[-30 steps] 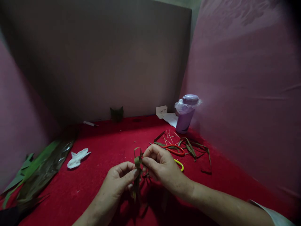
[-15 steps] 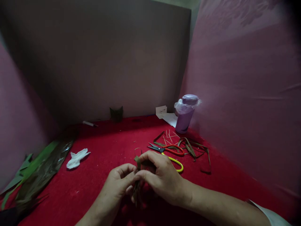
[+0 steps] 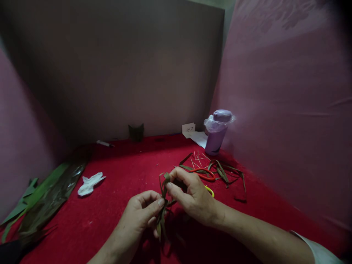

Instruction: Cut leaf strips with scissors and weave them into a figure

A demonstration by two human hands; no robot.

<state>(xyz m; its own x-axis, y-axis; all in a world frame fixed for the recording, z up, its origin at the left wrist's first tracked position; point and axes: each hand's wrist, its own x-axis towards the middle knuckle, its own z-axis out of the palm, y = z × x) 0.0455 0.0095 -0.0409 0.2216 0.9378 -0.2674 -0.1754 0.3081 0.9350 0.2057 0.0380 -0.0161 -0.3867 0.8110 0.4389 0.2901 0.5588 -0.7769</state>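
Note:
Between thumb and fingers, my left hand pinches a bundle of narrow green leaf strips whose loose ends hang below. My right hand is closed on a bent leaf strip that rises in a loop from the top of that bundle. The strips' exact folding is partly hidden by my fingers. Behind my right hand lie the scissors, with one red and one yellow handle; their blades are covered from view.
Toothpicks and more leaf strips lie at the right. A purple lidded cup stands beside white papers. A crumpled tissue, long leaves, a syringe-like tube and a small dark green container rest farther out.
My right hand has moved up and slightly right, drawing a leaf strip upward out of the bundle. It now covers the scissor blades. My left hand stays nearly in place.

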